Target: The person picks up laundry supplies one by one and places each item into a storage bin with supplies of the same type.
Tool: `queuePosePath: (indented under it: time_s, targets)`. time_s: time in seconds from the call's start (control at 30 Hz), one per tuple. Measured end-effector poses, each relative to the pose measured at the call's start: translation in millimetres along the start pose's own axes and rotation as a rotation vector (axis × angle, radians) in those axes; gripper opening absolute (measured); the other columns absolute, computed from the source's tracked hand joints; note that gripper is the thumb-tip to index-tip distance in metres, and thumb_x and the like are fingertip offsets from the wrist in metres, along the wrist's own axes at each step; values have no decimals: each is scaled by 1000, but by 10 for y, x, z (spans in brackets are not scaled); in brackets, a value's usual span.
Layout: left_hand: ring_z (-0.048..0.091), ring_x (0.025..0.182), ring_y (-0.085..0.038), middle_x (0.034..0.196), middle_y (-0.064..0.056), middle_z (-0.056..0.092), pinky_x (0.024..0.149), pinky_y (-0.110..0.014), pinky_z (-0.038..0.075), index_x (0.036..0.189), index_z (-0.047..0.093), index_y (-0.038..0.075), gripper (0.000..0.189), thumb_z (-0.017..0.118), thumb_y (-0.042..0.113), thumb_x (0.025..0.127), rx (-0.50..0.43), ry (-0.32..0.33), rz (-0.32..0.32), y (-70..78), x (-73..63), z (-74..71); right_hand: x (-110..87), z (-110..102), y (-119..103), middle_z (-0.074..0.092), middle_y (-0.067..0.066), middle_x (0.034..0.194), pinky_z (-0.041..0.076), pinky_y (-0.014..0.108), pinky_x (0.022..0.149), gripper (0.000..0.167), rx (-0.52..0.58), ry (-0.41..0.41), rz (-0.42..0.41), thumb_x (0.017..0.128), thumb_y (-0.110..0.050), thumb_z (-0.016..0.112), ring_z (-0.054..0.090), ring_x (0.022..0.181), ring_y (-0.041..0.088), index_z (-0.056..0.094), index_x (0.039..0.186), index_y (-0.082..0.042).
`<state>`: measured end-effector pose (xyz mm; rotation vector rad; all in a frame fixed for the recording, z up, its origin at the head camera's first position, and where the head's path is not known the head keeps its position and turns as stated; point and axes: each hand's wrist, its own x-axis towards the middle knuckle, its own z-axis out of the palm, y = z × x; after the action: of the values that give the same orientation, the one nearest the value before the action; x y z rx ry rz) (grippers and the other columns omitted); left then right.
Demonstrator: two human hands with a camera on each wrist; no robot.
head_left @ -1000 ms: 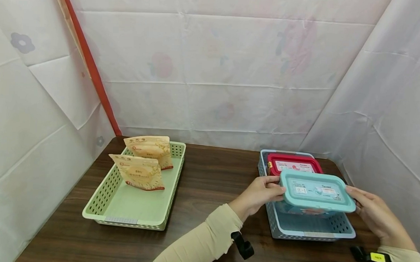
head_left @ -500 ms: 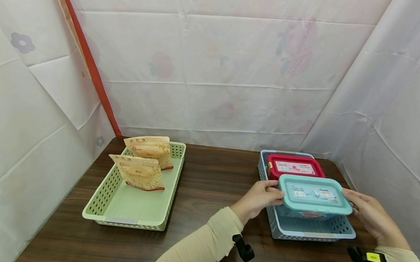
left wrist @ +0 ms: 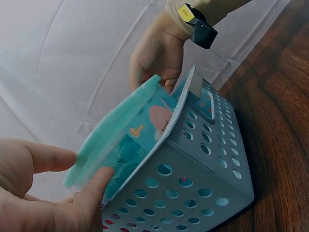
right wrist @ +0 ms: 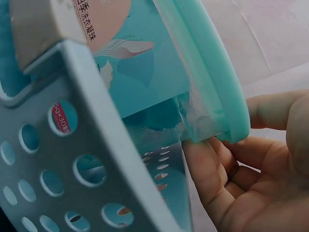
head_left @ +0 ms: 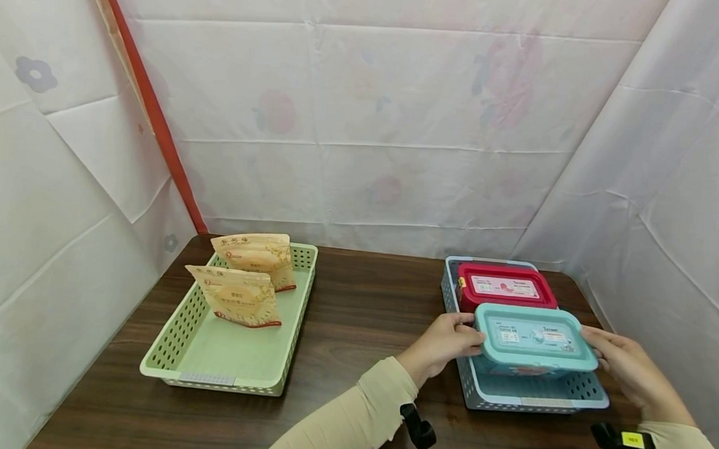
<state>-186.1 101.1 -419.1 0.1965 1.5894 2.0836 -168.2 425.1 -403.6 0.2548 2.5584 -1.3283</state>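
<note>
A laundry pod box with a turquoise lid sits low inside the front half of a blue perforated basket, its lid above the rim. My left hand grips its left end, thumb and fingers at the lid's edge in the left wrist view. At the other end my right hand holds on; in the right wrist view its fingers curl under the lid's overhang. Behind it in the basket lies a similar box with a red lid.
On the left of the dark wooden table stands a green perforated basket. Two yellow pouches, a front pouch and a rear pouch, stand in it. White sheets hang around the table.
Both hands have brought the turquoise-lidded laundry pod box slightly down and toward the front of the blue basket, uncovering more of the red lid. The green basket has stayed put.
</note>
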Motion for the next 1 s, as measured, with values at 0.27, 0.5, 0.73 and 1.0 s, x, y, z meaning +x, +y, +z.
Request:
queuePosePath:
  time_s: [0.27,0.5,0.73,1.0]
  targets:
    - [70,101,-25,97,-10,71,88,-39,56,143,46,-9,49,63,1,98,27,5,6,-37,9,2,8,14,-15,43,35,141,51,26,79,86,-41,-3,44,105,-55,35,56,102,14,22,151,17]
    - [70,101,-27,99,-10,70,89,-41,56,143,47,-8,49,63,1,98,72,24,-2,-24,12,6,4,31,-54,37,41,142,45,59,97,83,-73,3,25,107,-51,32,49,120,44,20,149,20]
    - [70,99,-25,98,-10,69,88,-41,56,143,47,-7,49,63,1,97,145,39,-4,-12,12,23,-10,23,-85,44,41,137,53,44,86,78,-143,6,-6,109,-46,32,57,107,27,25,146,22]
    - [70,91,-19,96,-7,68,85,-38,58,141,49,-5,48,64,4,96,273,40,27,5,18,27,-24,31,-147,47,41,133,55,47,83,75,-216,20,-19,109,-43,33,60,103,29,27,143,25]
